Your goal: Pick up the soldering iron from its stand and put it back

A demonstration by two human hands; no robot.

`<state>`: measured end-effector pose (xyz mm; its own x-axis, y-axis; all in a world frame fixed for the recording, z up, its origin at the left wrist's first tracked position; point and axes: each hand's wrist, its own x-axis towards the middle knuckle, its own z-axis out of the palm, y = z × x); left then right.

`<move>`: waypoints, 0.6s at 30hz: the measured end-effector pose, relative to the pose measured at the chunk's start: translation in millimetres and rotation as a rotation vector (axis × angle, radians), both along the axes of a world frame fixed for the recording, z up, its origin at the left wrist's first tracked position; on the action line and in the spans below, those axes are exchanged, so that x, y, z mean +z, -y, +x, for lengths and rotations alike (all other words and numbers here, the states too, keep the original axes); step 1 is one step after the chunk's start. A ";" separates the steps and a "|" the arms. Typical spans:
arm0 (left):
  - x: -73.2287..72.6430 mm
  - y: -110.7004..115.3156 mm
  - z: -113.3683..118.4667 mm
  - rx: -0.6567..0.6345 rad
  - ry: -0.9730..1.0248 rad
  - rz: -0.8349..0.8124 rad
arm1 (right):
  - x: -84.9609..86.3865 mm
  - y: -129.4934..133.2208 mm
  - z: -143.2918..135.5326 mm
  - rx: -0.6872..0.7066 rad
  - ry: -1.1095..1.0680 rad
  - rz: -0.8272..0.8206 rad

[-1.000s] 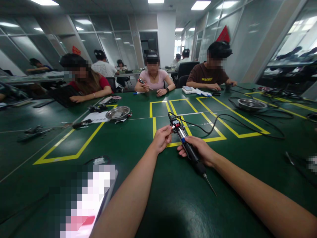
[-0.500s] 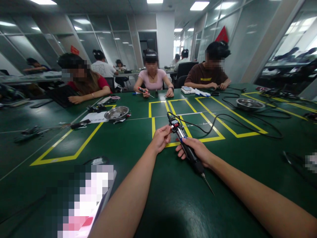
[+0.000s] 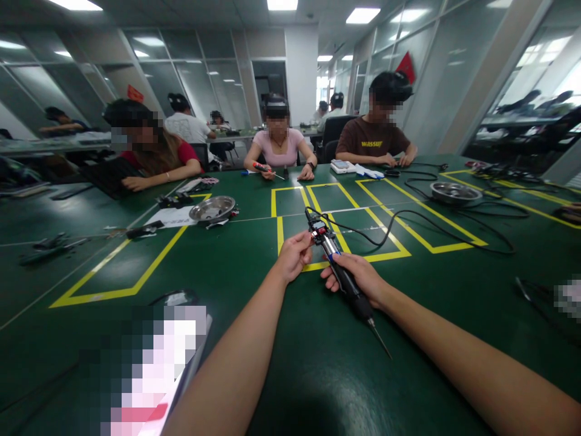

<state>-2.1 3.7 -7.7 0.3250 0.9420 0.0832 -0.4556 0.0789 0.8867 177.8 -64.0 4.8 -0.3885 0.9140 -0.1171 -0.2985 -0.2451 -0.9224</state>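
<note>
My right hand [image 3: 356, 278] is wrapped round the black body of an electric screwdriver [image 3: 345, 275], held at a slant over the table. Its long thin bit points back toward me, and its cable end faces away. Thumb and fingers of my left hand [image 3: 295, 255] are pinched together at the rear end, beside a small red part and the cable mount. What lies between those fingertips is too small to make out. A black cable [image 3: 385, 233] runs from the rear end off to the right across the green table [image 3: 318, 363].
Yellow tape outlines mark the table. Metal bowls stand at left [image 3: 212, 209] and right [image 3: 456, 192]. At lower left lies a blurred-out bright screen [image 3: 154, 357]. Several people sit opposite; the middle person's hand [image 3: 267, 172] holds a screwdriver. Loose cables and tools lie at both sides.
Both hands keep their hold on and beside the electric screwdriver. The camera view has shifted slightly, and the person at the right has raised the head a little.
</note>
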 end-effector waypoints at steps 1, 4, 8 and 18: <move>0.0 0.0 0.0 0.002 0.002 0.001 | 0.0 0.1 0.1 -0.002 0.004 0.002; 0.4 -0.1 0.6 0.002 0.006 -0.001 | -0.5 0.4 0.4 -0.004 0.012 -0.001; -0.1 -0.8 4.6 0.032 0.015 0.012 | -1.7 -1.8 -1.4 -0.015 0.034 0.011; -5.1 -5.9 12.5 0.250 -0.154 -0.016 | 7.6 -60.5 34.4 -0.179 0.421 -0.089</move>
